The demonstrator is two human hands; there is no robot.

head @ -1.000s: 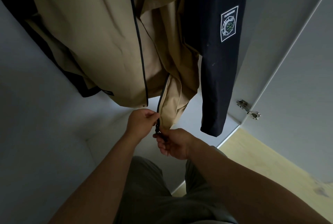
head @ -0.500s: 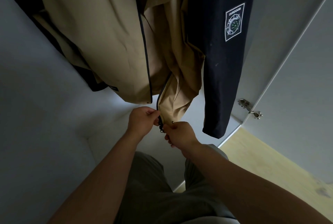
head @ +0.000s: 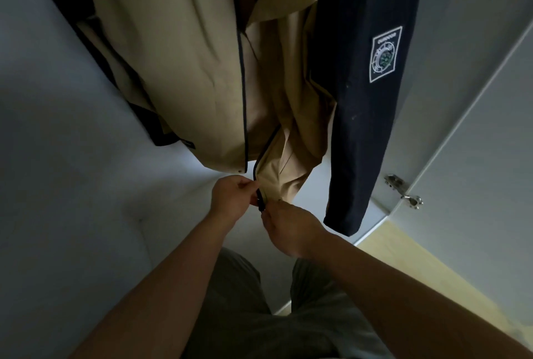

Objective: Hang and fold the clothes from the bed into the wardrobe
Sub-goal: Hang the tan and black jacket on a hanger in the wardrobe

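The tan jacket [head: 187, 70], hanging in the wardrobe [head: 57, 156], looks soft and limp, best held at its hem, where left hand [head: 230, 200] and right hand [head: 291, 228] each have a pinching grip, seemingly on the zipper [head: 261, 203] ends.

A pale wooden floor [head: 450, 277] runs along the lower right. Olive trousers [head: 239, 301] fill the bottom middle, above it.
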